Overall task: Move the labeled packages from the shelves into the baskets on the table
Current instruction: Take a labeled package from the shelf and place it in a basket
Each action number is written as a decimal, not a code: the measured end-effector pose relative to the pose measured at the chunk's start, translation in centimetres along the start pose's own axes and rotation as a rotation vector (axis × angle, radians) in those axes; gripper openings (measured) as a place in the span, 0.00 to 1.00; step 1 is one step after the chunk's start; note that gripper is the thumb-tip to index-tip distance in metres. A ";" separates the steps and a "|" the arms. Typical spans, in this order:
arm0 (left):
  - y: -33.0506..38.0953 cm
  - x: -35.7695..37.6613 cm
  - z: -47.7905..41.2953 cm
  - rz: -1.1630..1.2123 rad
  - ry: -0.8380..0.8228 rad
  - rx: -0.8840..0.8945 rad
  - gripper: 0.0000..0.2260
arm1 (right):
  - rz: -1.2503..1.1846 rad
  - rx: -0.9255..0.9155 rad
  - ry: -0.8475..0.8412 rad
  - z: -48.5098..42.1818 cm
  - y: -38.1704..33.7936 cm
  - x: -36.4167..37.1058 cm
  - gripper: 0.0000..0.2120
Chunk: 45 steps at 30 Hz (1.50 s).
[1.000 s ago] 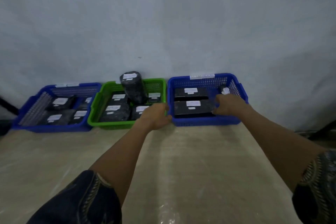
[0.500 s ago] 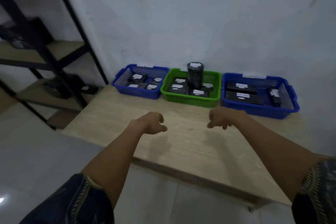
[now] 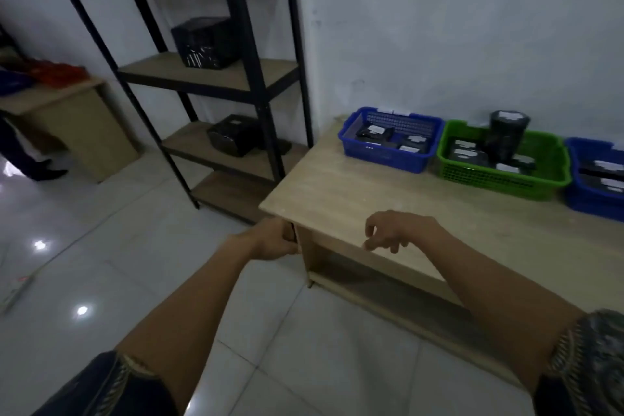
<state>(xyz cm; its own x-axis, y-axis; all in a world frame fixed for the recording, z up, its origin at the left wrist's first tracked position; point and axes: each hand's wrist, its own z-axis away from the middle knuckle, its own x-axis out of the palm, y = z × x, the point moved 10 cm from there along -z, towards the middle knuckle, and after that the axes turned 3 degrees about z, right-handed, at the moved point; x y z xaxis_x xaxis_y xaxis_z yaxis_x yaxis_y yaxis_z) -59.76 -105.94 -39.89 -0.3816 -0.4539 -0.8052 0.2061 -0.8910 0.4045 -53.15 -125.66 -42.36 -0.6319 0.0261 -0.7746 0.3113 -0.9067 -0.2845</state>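
A black metal shelf unit (image 3: 260,84) stands left of the wooden table (image 3: 337,192). A black wrapped package (image 3: 206,42) sits on its upper board and another black package (image 3: 233,135) on the board below. On the table stand a blue basket (image 3: 381,155), a green basket (image 3: 489,179) with a tall black package (image 3: 506,138) upright in it, and a second blue basket (image 3: 587,203) cut off at the right edge; all hold labeled black packages. My left hand (image 3: 275,240) hangs by the table's near-left corner, fingers curled, holding nothing. My right hand (image 3: 391,230) hovers over the table's front edge, fingers loosely bent, empty.
A low wooden cabinet (image 3: 77,125) with red and blue items on top stands at far left, a person's legs (image 3: 27,159) beside it. White glossy floor tiles (image 3: 101,246) lie between me and the shelves. A white wall backs the table.
My view has swung left and back from the baskets, bringing the shelf unit into sight. Both hands have drawn away from the right blue basket and now hang empty near the table's front-left corner.
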 end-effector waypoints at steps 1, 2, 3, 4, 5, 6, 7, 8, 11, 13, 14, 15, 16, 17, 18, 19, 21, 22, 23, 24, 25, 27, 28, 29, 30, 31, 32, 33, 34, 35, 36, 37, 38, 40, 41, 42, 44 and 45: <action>-1.6 -0.6 0.1 -0.020 -0.006 -0.015 0.13 | 0.005 -0.015 -0.023 -0.9 -2.0 0.4 0.18; -3.3 -1.2 -0.2 -0.014 -0.005 -0.030 0.16 | 0.009 -0.029 -0.039 -1.7 -3.9 0.5 0.18; -5.0 -1.9 -0.7 -0.004 0.003 -0.047 0.19 | 0.013 -0.041 -0.048 -2.8 -5.7 0.4 0.19; -6.7 -2.7 -1.3 0.014 0.014 -0.055 0.21 | 0.020 -0.052 -0.054 -3.9 -7.3 0.2 0.19; -8.3 -3.4 -2.0 0.025 0.023 -0.062 0.22 | 0.028 -0.062 -0.059 -5.3 -8.8 0.0 0.19; -9.9 -4.2 -2.7 0.040 0.035 -0.068 0.23 | 0.036 -0.074 -0.062 -6.7 -10.2 -0.2 0.19; -11.5 -4.7 -3.6 0.060 0.041 -0.077 0.23 | 0.040 -0.089 -0.064 -8.2 -11.6 -0.5 0.19; -13.1 -5.3 -4.3 0.082 0.047 -0.082 0.23 | 0.039 -0.104 -0.064 -9.8 -13.0 -0.8 0.19; -18.2 -6.7 -6.8 0.107 0.040 -0.134 0.21 | 0.039 -0.134 -0.077 -14.8 -16.7 -1.7 0.20; -21.3 -7.9 -8.6 0.098 0.029 -0.159 0.20 | 0.058 -0.146 -0.093 -17.9 -19.0 -2.1 0.20; -22.6 -8.9 -9.7 0.092 0.037 -0.157 0.20 | 0.069 -0.154 -0.096 -19.4 -20.2 -2.4 0.20; -23.7 -9.9 -10.7 0.090 0.048 -0.156 0.20 | 0.075 -0.160 -0.093 -20.9 -21.3 -2.8 0.20; -24.9 -10.9 -11.8 0.095 0.055 -0.152 0.19 | 0.081 -0.164 -0.091 -22.2 -22.5 -3.3 0.20; -25.8 -11.6 -12.7 0.099 0.045 -0.144 0.19 | 0.091 -0.166 -0.097 -23.6 -23.6 -3.6 0.20; -26.8 -12.1 -13.8 0.103 0.029 -0.134 0.19 | 0.106 -0.166 -0.102 -25.0 -24.6 -4.0 0.20; -27.9 -12.7 -15.0 0.101 0.010 -0.130 0.19 | 0.123 -0.167 -0.103 -26.7 -25.6 -4.4 0.19; -30.4 -14.2 -17.9 0.113 -0.005 -0.130 0.20 | 0.136 -0.162 -0.096 -30.2 -27.2 -5.4 0.19; -31.7 -15.0 -19.5 0.125 -0.006 -0.127 0.20 | 0.135 -0.157 -0.089 -32.1 -28.0 -6.0 0.19; -33.0 -15.8 -21.2 0.128 -0.009 -0.115 0.20 | 0.135 -0.155 -0.083 -34.0 -28.8 -6.5 0.18; -34.1 -16.6 -22.9 0.124 -0.016 -0.095 0.20 | 0.139 -0.148 -0.076 -35.8 -29.5 -7.0 0.16; -35.2 -17.5 -24.5 0.119 -0.021 -0.071 0.20 | 0.136 -0.135 -0.068 -37.7 -30.1 -7.3 0.14; -36.8 -19.6 -27.7 0.124 -0.014 -0.009 0.18 | 0.090 -0.095 -0.052 -41.4 -31.1 -7.9 0.12; -37.5 -20.6 -29.2 0.137 -0.008 0.025 0.17 | 0.076 -0.077 -0.049 -43.2 -31.7 -8.1 0.12; -38.2 -21.4 -30.6 0.150 -0.013 0.057 0.16 | 0.066 -0.064 -0.046 -44.8 -32.4 -8.2 0.12; -38.8 -21.9 -31.9 0.154 -0.037 0.082 0.14 | 0.054 -0.050 -0.043 -46.2 -32.9 -8.3 0.12; -39.4 -22.3 -33.0 0.161 -0.066 0.090 0.13 | 0.039 -0.036 -0.041 -47.5 -33.4 -8.5 0.11; -40.1 -22.8 -34.2 0.165 -0.086 0.087 0.13 | 0.030 -0.023 -0.044 -48.7 -33.8 -8.7 0.10; -40.7 -23.3 -35.4 0.168 -0.096 0.091 0.12 | 0.025 -0.011 -0.053 -49.9 -34.0 -8.7 0.10; -41.4 -23.6 -36.8 0.175 -0.115 0.094 0.11 | 0.023 -0.001 -0.062 -51.1 -34.3 -8.8 0.10; -41.9 -23.8 -38.1 0.184 -0.137 0.103 0.11 | 0.022 0.008 -0.077 -52.4 -34.4 -8.9 0.11; -42.4 -24.0 -39.6 0.184 -0.151 0.110 0.12 | 0.030 0.008 -0.095 -53.7 -34.6 -9.0 0.12; -43.0 -24.2 -41.1 0.190 -0.166 0.109 0.13 | 0.034 0.008 -0.109 -55.2 -34.8 -9.2 0.13; -43.7 -24.3 -42.6 0.199 -0.181 0.108 0.13 | 0.039 0.014 -0.117 -56.8 -34.9 -9.4 0.15; -45.0 -24.4 -45.6 0.198 -0.182 0.110 0.13 | 0.039 0.029 -0.126 -60.0 -34.7 -9.9 0.18; -45.3 -24.4 -47.0 0.184 -0.184 0.116 0.13 | 0.044 0.032 -0.123 -61.7 -34.6 -10.1 0.19; -45.7 -23.8 -48.6 0.170 -0.203 0.123 0.13 | 0.051 0.042 -0.120 -63.3 -34.2 -10.2 0.19; -46.2 -22.8 -52.0 0.159 -0.228 0.144 0.13 | 0.067 0.075 -0.109 -66.7 -33.2 -10.1 0.19; -46.3 -22.3 -53.8 0.145 -0.230 0.158 0.14 | 0.075 0.091 -0.090 -68.6 -32.6 -10.3 0.20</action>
<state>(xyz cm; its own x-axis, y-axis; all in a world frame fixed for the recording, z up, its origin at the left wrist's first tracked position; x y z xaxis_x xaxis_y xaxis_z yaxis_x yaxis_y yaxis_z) -12.29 -53.89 -63.99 -0.5562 -0.5512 -0.6219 0.1375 -0.7991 0.5853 -8.09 -67.54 -63.86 -0.6715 -0.0770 -0.7370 0.2968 -0.9392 -0.1724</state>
